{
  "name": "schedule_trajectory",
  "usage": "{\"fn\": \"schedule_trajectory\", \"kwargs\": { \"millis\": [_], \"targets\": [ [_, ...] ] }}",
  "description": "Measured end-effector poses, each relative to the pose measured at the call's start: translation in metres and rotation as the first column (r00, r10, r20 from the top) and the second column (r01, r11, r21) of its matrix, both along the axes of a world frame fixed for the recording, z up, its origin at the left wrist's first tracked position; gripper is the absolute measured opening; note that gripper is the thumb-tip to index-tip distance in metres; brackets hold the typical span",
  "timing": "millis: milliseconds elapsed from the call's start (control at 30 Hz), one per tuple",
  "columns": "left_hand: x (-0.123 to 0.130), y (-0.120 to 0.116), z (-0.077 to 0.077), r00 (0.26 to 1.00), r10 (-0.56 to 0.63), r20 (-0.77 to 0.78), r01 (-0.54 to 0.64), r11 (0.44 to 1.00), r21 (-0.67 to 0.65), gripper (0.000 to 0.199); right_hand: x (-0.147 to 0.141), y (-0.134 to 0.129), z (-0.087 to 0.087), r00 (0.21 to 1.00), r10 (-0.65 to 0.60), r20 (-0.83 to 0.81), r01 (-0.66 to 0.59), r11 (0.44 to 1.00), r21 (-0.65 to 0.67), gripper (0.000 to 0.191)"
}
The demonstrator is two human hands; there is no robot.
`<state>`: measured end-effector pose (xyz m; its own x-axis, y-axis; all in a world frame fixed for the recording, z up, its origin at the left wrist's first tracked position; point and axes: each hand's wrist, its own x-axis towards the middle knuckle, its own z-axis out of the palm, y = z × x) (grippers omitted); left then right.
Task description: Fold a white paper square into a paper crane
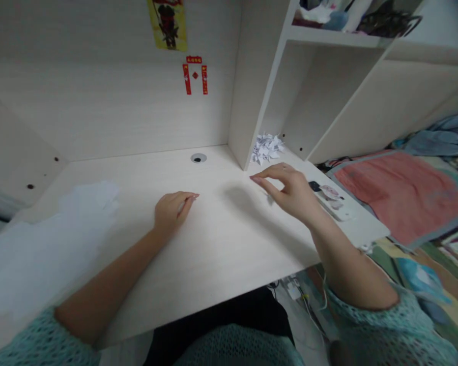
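Note:
My left hand (171, 212) rests low over the pale desk (198, 264), its thumb and fingers pinched together. A small whitish patch shows between them, too small to name. Held above the desk on the right, my right hand (290, 190) has thumb and forefinger meeting at the tips; whatever they may hold cannot be made out. Beyond that hand, a heap of torn white paper scraps (267, 147) lies against the upright shelf panel. Sheets of white paper (61, 244) spread over the desk to the left of my left arm.
A white phone-like object (338, 207) with a pink decoration lies near the right edge. A round cable hole (198, 158) sits at the back. The vertical shelf panel (257, 86) divides the desk. A red cloth (400, 193) lies beyond the right edge; cables (309, 310) hang below.

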<state>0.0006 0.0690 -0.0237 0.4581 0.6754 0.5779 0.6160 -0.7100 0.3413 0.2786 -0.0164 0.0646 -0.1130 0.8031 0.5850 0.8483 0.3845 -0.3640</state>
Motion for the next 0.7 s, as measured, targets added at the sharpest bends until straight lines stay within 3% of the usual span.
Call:
{"fn": "schedule_trajectory", "kwargs": {
  "millis": [100,200,267,333,367,433,500,567,633,700],
  "targets": [
    [-0.004,-0.003,0.022,0.986,0.089,0.139,-0.091,0.996,0.004,0.025,-0.062,0.014,0.005,0.968,0.192,0.162,-0.175,0.978,-0.115,0.021],
    [-0.014,-0.005,0.057,0.939,0.183,0.292,-0.180,0.983,-0.039,0.031,-0.109,0.035,-0.021,0.920,0.349,0.178,-0.306,0.924,-0.231,0.020],
    [-0.028,-0.007,0.077,0.943,0.218,0.252,-0.200,0.975,-0.096,0.035,-0.129,0.047,-0.047,0.911,0.403,0.093,-0.369,0.894,-0.254,0.019],
    [-0.053,-0.012,0.087,0.964,0.261,0.055,-0.252,0.958,-0.139,0.037,-0.139,0.054,-0.073,0.920,0.391,-0.031,-0.388,0.897,-0.212,0.020],
    [-0.069,-0.015,0.087,0.948,0.301,-0.099,-0.313,0.939,-0.144,0.038,-0.141,0.055,-0.084,0.923,0.379,-0.073,-0.386,0.906,-0.176,0.020],
    [-0.107,-0.023,0.076,0.845,0.424,-0.325,-0.466,0.882,-0.062,0.045,-0.141,0.054,-0.099,0.906,0.413,-0.095,-0.423,0.895,-0.141,0.022],
    [-0.150,-0.032,0.057,0.716,0.533,-0.451,-0.584,0.811,0.032,0.062,-0.140,0.051,-0.106,0.893,0.439,-0.102,-0.449,0.884,-0.130,0.022],
    [-0.190,-0.043,0.034,0.599,0.592,-0.540,-0.684,0.728,0.039,0.076,-0.139,0.050,-0.108,0.888,0.443,-0.124,-0.456,0.882,-0.118,0.022],
    [-0.220,-0.054,0.015,0.530,0.557,-0.639,-0.739,0.674,-0.026,0.079,-0.138,0.050,-0.108,0.881,0.453,-0.137,-0.469,0.876,-0.115,0.023],
    [-0.236,-0.063,0.003,0.513,0.497,-0.700,-0.754,0.650,-0.091,0.074,-0.139,0.050,-0.107,0.873,0.467,-0.138,-0.482,0.868,-0.117,0.023]
  ]
}}
